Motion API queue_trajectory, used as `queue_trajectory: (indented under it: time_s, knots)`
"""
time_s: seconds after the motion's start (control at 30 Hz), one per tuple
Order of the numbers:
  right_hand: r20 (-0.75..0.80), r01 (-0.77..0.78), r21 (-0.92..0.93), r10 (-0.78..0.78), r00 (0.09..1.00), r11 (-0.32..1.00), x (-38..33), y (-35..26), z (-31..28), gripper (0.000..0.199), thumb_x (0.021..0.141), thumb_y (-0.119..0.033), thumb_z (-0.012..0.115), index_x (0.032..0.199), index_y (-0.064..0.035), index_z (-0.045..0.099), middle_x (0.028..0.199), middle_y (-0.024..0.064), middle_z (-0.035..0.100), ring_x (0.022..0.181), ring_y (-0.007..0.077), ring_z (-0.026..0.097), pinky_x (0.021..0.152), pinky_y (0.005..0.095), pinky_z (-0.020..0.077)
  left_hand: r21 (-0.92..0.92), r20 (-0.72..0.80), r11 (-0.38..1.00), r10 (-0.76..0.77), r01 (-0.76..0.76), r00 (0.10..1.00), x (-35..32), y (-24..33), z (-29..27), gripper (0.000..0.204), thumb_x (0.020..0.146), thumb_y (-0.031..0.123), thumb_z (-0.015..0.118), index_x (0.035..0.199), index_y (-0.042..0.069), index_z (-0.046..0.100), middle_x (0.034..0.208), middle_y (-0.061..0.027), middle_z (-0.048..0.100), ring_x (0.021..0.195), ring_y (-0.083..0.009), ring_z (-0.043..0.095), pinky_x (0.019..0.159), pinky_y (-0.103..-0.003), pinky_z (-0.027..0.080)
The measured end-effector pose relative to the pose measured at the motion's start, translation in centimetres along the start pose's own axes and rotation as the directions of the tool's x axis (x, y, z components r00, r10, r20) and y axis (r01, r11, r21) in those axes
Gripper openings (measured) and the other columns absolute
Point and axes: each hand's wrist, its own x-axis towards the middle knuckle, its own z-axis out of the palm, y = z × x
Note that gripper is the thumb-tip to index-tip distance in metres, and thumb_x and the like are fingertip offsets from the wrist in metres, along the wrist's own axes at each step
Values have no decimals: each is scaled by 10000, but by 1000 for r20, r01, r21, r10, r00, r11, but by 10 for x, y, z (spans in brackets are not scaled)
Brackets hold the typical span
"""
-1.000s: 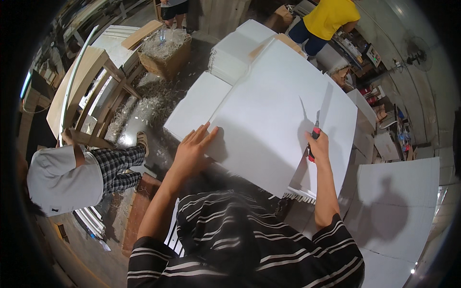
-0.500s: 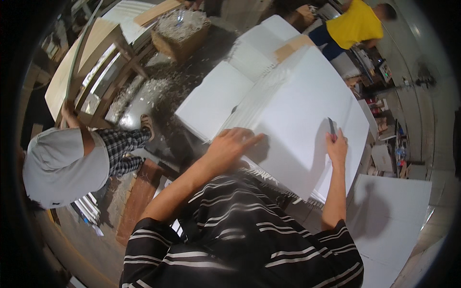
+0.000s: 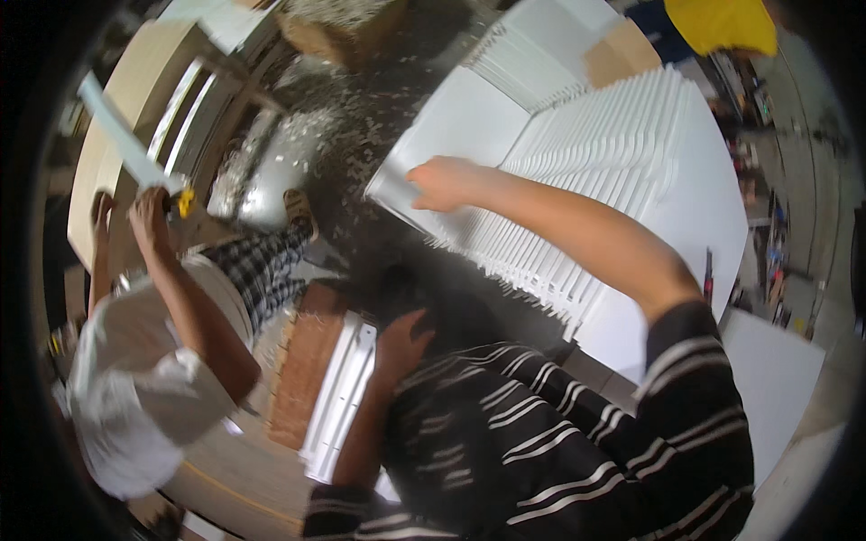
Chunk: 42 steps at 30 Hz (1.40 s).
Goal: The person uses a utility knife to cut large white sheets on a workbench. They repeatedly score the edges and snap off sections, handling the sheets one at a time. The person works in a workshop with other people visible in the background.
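Low in the frame's centre, the left hand (image 3: 404, 341) was pressed, fingers loosely curled, against the dark striped shirt (image 3: 577, 442); nothing could be seen held in it. The right hand (image 3: 439, 183) was stretched to the middle of the frame, fingers closed on the edge of a white strip (image 3: 393, 187) at the left end of a row of white slats (image 3: 577, 189). Those slats were laid on a white board (image 3: 713, 207) spread across the upper right. At the left, a co-worker (image 3: 144, 379) in white was seen raising a long white strip (image 3: 122, 135). At the top right, a yellow shirt (image 3: 722, 22) was visible.
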Motion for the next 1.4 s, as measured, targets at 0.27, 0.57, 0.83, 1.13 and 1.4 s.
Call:
queue_trajectory:
  time_s: [0.27, 0.57, 0.83, 1.13, 1.4]
  knots:
    - [69, -666, 593, 795, 602, 453, 171, 121, 214, 523, 943, -180, 651, 1420, 15, 567, 1419, 264, 588, 1324, 407, 579, 1069, 514, 513, 28, -59, 968, -247, 249, 967, -100, -110, -31, 375, 931, 203, 749, 1256, 19, 716, 1194, -169, 755, 1085, -279, 734, 945, -403, 584]
    - [56, -416, 908, 969, 241, 51, 173, 273, 325, 947, 909, -360, 785, 1568, 45, 239, 1446, 336, 501, 1338, 457, 530, 1094, 502, 488, 159, -80, 924, -338, 347, 938, -184, -221, -28, 311, 946, 154, 740, 1224, 20, 707, 1098, -130, 753, 953, -229, 747, 771, -334, 617]
    - [202, -502, 857, 971, 126, -114, 211, 314, 344, 1182, 884, -437, 786, 1617, 46, -6, 1480, 316, 516, 1375, 425, 534, 1195, 477, 385, 519, 63, 849, -148, 94, 987, -175, -259, -31, 158, 881, 143, 722, 1029, 106, 762, 1089, -89, 755, 1159, -285, 687, 954, -421, 577]
    - [276, -257, 943, 931, 238, -214, 170, 308, 307, 1265, 896, -327, 807, 1617, 21, -173, 1561, 315, 443, 1402, 417, 518, 1223, 407, 374, 591, 160, 804, -28, -73, 987, -158, -257, -40, 200, 793, 133, 735, 989, 117, 774, 1068, -65, 759, 1152, -291, 690, 956, -413, 579]
    - [301, -202, 943, 936, 182, -264, 132, 297, 282, 1013, 824, -368, 900, 1468, 168, 329, 1404, 326, 568, 1337, 380, 572, 1112, 446, 488, 504, 124, 864, -88, 14, 988, -148, -252, -36, 135, 881, 113, 703, 989, 82, 778, 1135, -87, 761, 1179, -255, 687, 987, -395, 572]
